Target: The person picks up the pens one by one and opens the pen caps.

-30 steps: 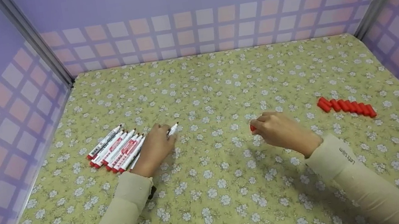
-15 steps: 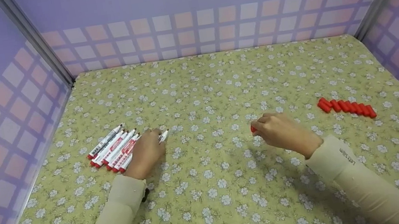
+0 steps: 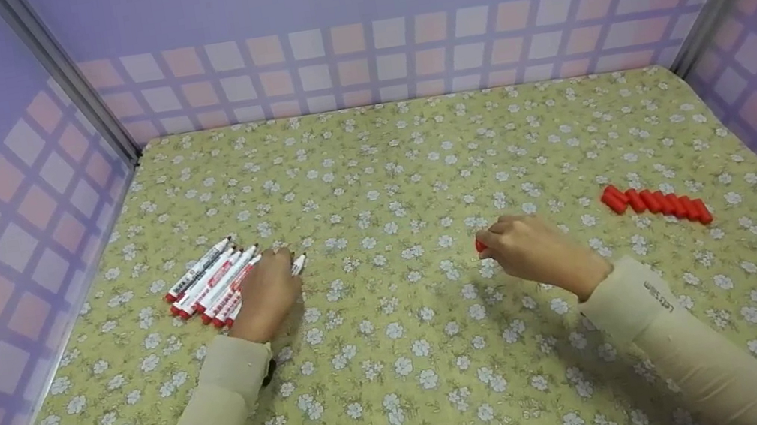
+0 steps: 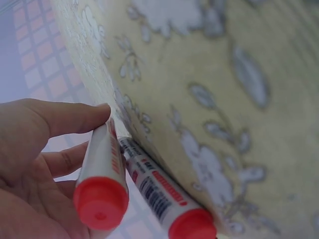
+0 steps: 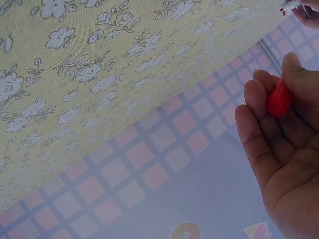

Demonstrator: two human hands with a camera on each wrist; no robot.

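Note:
My left hand pinches an uncapped white marker between thumb and fingers at the right side of a row of similar markers. In the left wrist view the held marker shows its red end, close beside another marker lying on the cloth. The left hand covers part of the row. Right of centre, my right hand holds a small red marker cap. The right wrist view has this cap between thumb and fingertips, palm turned toward the camera.
Several red caps lie in a slanting row on the right of the flowered tablecloth. Purple panels with a checked band stand behind and on both sides.
My left hand has moved left with the marker, from beside the row to over its right edge. The right hand stays in place with the cap.

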